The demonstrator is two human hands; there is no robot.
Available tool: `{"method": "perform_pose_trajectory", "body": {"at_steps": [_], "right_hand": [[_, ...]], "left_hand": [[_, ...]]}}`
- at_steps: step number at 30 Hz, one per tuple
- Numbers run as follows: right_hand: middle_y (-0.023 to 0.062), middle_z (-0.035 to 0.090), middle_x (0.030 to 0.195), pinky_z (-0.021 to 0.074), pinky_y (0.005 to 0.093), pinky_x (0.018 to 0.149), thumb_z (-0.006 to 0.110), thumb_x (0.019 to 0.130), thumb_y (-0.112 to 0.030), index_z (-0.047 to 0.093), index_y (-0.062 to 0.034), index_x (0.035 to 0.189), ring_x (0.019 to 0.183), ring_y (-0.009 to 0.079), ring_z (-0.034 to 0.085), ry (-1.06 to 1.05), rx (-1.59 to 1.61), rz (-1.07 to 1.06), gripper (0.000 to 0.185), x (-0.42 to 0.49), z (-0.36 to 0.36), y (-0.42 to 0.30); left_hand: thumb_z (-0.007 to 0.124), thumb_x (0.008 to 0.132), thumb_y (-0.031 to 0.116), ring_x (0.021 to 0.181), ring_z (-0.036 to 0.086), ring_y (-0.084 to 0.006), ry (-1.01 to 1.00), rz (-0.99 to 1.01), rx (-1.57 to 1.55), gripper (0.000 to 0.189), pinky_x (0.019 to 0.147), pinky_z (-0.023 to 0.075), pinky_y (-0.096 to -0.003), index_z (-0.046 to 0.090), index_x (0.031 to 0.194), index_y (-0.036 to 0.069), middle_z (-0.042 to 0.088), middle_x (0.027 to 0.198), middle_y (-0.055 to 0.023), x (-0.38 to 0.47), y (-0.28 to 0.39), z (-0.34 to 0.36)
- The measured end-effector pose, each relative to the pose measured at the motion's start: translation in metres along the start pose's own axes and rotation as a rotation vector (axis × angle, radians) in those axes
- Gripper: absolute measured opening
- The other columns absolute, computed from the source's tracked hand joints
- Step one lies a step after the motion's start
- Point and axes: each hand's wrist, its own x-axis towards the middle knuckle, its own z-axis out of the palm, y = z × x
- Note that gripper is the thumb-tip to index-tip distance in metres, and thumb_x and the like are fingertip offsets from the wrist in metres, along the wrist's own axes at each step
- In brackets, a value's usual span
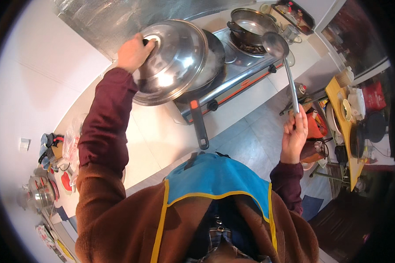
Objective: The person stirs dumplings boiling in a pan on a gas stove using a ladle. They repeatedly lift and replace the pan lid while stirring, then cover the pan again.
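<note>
My left hand (pixel 133 52) grips the dark knob of a large domed metal lid (pixel 174 62). The lid is tilted over a wok (pixel 219 54) and covers much of it; pale, steamy contents show past its right edge. The wok's black handle (pixel 199 126) with an orange mark points toward me. In my right hand (pixel 294 134) is the handle of a metal ladle (pixel 291 82), its bowl raised near the front right of the stove. The wok sits on the left side of a gas stove (pixel 240 77).
A metal pot (pixel 253 24) stands on the right burner. Behind it is a dark tray (pixel 294 16) of bottles, with a metal cup (pixel 290 34) beside it. A yellow-topped table (pixel 340 108) holding bowls stands at right. A plastic bag (pixel 70 141) and a steamer pot (pixel 41 194) are at left.
</note>
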Motion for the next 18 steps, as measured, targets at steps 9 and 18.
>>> {"method": "perform_pose_trajectory", "body": {"at_steps": [9, 18], "right_hand": [[-0.0035, 0.042, 0.070, 0.0243, 0.0188, 0.047, 0.055, 0.100, -0.018, 0.053, -0.0012, 0.131, 0.052, 0.0033, 0.029, 0.151, 0.029, -0.006, 0.036, -0.051, -0.073, -0.035], [-0.0030, 0.042, 0.071, 0.0246, 0.0181, 0.048, 0.053, 0.101, -0.022, 0.051, -0.0031, 0.133, 0.053, 0.0031, 0.030, 0.173, 0.103, 0.132, 0.037, -0.061, -0.083, -0.034]], "left_hand": [[0.052, 0.089, 0.052, 0.095, 0.067, -0.0402, -0.179, 0.047, 0.127, 0.059, 0.084, 0.0521, -0.0476, 0.060, 0.111, -0.002, 0.068, 0.099, -0.0265, 0.053, 0.071, 0.056], [0.055, 0.089, 0.050, 0.097, 0.066, -0.0427, -0.212, 0.039, 0.105, 0.058, 0.085, 0.0509, -0.0479, 0.058, 0.112, -0.004, 0.067, 0.101, -0.0290, 0.056, 0.070, 0.078]]}}
